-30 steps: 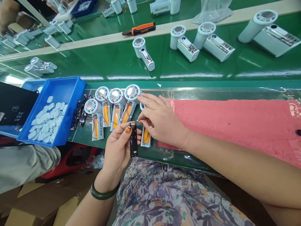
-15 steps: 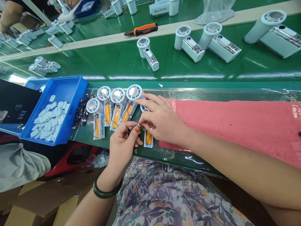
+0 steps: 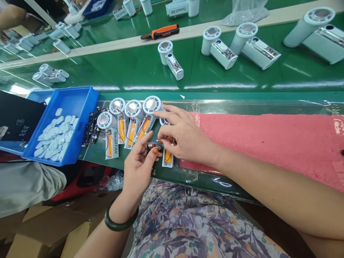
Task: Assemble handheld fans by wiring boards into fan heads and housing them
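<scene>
My left hand [image 3: 139, 163] pinches a small black circuit board [image 3: 151, 147] between thumb and fingers, just over the near edge of the bench. My right hand [image 3: 182, 136] sits beside it, with fingertips gathered on a thin wire lead [image 3: 161, 140] above a white fan unit with an orange battery [image 3: 167, 158]. The fan unit's round head is mostly hidden under my right fingers. To the left lie several more open units, such as one with a round white fan head [image 3: 150, 105], with red and black wires showing.
A blue tray [image 3: 88, 104] of white oval parts [image 3: 53, 138] stands left, beside a row of black boards [image 3: 91, 129]. A pink cloth [image 3: 268, 143] covers the bench right. Beyond, a green conveyor belt [image 3: 134, 71] carries assembled fans [image 3: 219, 46] and orange-handled pliers [image 3: 159, 32]. A co-worker's sleeve [image 3: 24, 186] shows lower left.
My left hand has brought the black board from an upright hold over to the wire lead at my right fingertips. The board now lies flatter, and the view has shifted slightly.
</scene>
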A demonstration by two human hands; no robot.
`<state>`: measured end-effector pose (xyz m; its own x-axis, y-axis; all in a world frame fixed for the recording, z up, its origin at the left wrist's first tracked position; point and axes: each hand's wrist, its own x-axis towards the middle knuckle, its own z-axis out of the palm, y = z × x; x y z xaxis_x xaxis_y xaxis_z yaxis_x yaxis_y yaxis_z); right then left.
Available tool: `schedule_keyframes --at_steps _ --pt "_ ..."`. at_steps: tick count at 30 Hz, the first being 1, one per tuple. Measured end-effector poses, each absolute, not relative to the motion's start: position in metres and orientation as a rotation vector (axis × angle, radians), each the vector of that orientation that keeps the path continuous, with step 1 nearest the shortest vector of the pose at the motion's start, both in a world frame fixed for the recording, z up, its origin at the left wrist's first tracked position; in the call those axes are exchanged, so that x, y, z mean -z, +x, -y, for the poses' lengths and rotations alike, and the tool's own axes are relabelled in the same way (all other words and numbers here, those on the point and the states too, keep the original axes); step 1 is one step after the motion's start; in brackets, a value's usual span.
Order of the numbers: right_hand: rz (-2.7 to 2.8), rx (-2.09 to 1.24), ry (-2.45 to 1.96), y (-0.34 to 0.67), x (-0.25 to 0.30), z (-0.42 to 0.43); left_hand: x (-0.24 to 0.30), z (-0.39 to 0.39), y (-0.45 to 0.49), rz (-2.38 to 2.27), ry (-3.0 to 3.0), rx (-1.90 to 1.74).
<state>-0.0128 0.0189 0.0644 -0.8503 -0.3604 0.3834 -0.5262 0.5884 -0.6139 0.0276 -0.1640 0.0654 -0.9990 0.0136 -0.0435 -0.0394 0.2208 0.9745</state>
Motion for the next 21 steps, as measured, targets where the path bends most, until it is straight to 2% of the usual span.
schedule_keyframes --at_steps 5,11,21 --pt "2.588 -1.046 0.768 -0.013 -0.064 -0.019 -0.071 0.174 0.041 -2.223 -0.154 -1.974" --pt "2.550 -0.997 0.844 -0.013 -0.064 -0.020 -0.069 0.167 0.030 -2.049 -0.366 -2.263" --pt "2.447 -0.827 0.900 -0.014 -0.059 -0.020 -0.063 0.157 0.025 -2.184 -0.349 -2.220"
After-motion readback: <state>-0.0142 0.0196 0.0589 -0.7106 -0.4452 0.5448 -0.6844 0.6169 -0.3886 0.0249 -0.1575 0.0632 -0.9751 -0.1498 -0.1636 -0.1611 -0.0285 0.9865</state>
